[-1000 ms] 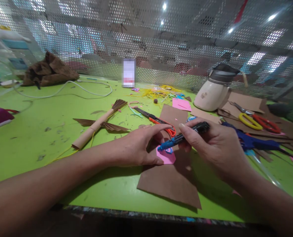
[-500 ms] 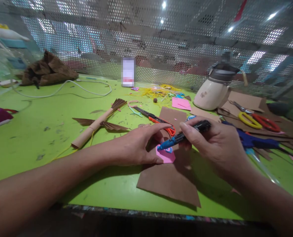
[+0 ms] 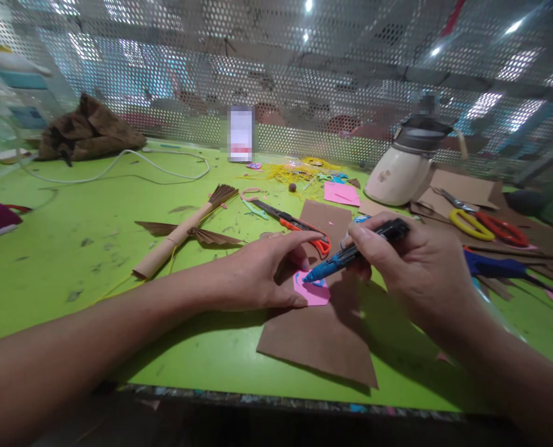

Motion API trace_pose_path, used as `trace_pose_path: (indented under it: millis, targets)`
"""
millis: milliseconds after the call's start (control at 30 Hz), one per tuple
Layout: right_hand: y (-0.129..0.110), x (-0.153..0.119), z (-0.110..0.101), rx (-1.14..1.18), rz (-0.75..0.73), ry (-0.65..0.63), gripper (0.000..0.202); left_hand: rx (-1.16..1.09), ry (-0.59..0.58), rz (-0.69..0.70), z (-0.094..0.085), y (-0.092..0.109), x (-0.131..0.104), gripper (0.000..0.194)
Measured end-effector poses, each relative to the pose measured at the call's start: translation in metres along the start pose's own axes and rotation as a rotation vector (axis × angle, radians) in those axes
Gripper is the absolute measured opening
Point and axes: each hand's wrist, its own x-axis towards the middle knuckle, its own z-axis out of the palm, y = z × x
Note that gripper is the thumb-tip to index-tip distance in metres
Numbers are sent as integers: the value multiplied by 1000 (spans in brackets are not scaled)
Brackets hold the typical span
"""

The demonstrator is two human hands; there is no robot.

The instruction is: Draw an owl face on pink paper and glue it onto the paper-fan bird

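A small pink paper piece [image 3: 318, 297] with blue marks lies over brown cardboard [image 3: 320, 349]. My left hand [image 3: 262, 270] grips it at its left side between thumb and fingers. In my right hand [image 3: 414, 264] is a blue marker [image 3: 337, 264], its tip touching the pink paper. Just behind my left hand lies a cutter knife [image 3: 299, 225] with an orange handle. A brown paper tube [image 3: 169, 245] with pleated paper pieces and yellow string rests to the left of it.
Scissors [image 3: 472, 225] and blue-handled scissors [image 3: 495, 266] lie on the right. Behind them stands a cream jug [image 3: 395, 177]. Pink paper [image 3: 342, 194], yellow shreds [image 3: 286, 172], a phone [image 3: 242, 133], a white cable [image 3: 164, 167] and brown cloth [image 3: 90, 133] are farther back on the green table [image 3: 90, 205].
The marker tip has moved slightly right on the pink paper, and my right hand has shifted a little to the right. A blue curved line now shows at the paper's left. My left hand keeps its grip.
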Motion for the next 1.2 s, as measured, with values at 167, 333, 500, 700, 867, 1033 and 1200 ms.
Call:
trace_pose_path:
  millis: [167, 333, 500, 700, 867, 1033, 1200]
  targets:
    - [-2, -1, 0, -1, -13, -6, 24, 13, -4, -8, -1, 2, 0, 74]
    - [-4, 1, 1, -58, -62, -41, 25, 15, -3, -3, -1, 0, 0, 73]
    - [-3, 1, 1, -63, -39, -76, 26, 16, -21, 3, -2, 0, 1, 68]
    - [-1, 2, -2, -28, -5, -12, 29, 37, -4, -23, -2, 3, 0, 72]
    - [-3, 2, -1, 19, 31, 11, 29, 31, -22, -6, -3, 3, 1, 74]
    - [-3, 1, 0, -16, 4, 0, 30, 46, -24, -22, -3, 3, 1, 75]
    - [-1, 1, 0, 7, 5, 3, 29, 52, -15, -23, -3, 4, 1, 73]
